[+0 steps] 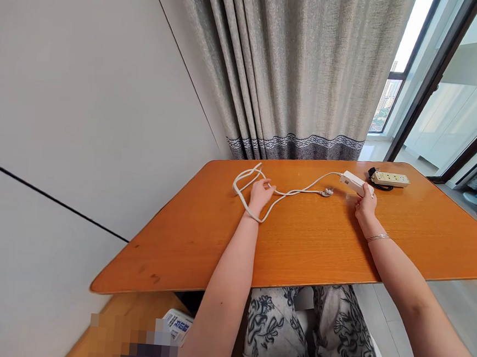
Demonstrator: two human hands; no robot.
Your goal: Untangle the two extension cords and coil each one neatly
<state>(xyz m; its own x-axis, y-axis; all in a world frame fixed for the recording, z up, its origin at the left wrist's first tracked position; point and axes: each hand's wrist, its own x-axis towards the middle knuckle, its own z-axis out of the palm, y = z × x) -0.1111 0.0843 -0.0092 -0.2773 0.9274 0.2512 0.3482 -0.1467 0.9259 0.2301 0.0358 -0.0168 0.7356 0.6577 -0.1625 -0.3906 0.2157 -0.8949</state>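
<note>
My right hand point(366, 204) grips the near end of a white power strip point(351, 181) above the right part of the table. From its far end a white cord point(289, 194) runs left, crosses itself and forms loose loops around my left hand point(261, 194). One loop passes over my left wrist. The fingers of my left hand are closed on the cord, though the exact grip is partly hidden. The cord's plug point(327, 192) lies between my hands, just left of the power strip.
A second, cream-coloured power strip point(391, 179) with a black cord lies at the back right of the orange wooden table point(184, 240). Behind the table hangs a grey curtain point(313, 69). A pale wall point(64, 88) stands along the left.
</note>
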